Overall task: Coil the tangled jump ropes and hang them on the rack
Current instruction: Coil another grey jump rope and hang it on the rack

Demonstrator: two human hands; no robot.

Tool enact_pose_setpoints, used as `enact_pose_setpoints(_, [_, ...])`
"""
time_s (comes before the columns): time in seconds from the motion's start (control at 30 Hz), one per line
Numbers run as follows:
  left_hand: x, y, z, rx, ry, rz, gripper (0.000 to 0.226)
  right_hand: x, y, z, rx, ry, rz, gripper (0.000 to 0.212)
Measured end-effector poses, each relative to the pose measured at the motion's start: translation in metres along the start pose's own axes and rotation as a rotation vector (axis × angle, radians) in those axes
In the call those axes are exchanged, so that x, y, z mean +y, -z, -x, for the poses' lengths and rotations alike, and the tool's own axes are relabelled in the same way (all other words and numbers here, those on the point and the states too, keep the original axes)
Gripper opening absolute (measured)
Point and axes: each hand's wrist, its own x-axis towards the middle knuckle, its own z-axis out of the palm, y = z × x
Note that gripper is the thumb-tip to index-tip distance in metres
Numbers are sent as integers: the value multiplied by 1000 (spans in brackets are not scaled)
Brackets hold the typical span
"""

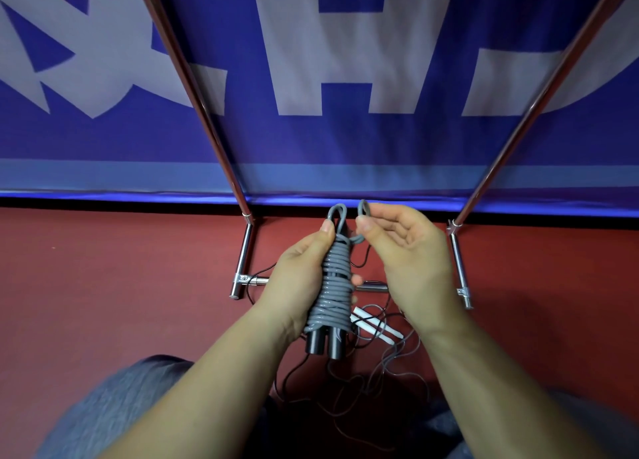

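Nearest to me, grey-trousered knees (114, 403) are sitting at the bottom edge, and between them a mess of thin dark and grey cords (373, 382) with a white handle (375, 324) is lying on the red floor (103, 285), so I'm guessing at least one more rope is waiting its turn.

Just above that, my left hand (301, 279) is wrapping its fingers around the grey jump rope (333, 285), which is wound tight around its two black handles (323, 344) held side by side. My right hand (404, 247) is pinching a small loop of the loose end (363, 209) between thumb and fingertips, right beside another loop poking out of the top of the bundle.

I'd say I'm finishing off the coil here. The next bit probably needs that end tucked or knotted so nothing unwinds, then hanging it.

Further out, the chrome rack (243, 254) is standing on the floor, its poles leaning up against a big blue banner (345, 140) with white lettering.
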Motion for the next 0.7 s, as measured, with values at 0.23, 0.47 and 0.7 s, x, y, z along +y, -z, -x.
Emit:
enact_pose_setpoints(0.23, [-1, -2, 3, -39, -36, -57, 31, 5, 3, -1, 47, -56, 51, 15])
enact_pose_setpoints(0.47, [0, -2, 6, -68, -37, -99, 32, 2, 5, -3, 17, -69, 105, 16])
enact_pose_setpoints(0.7, [-2, 1, 3, -38, -125, -219, 26, 8, 3, 1, 28, 66, 254, 21])
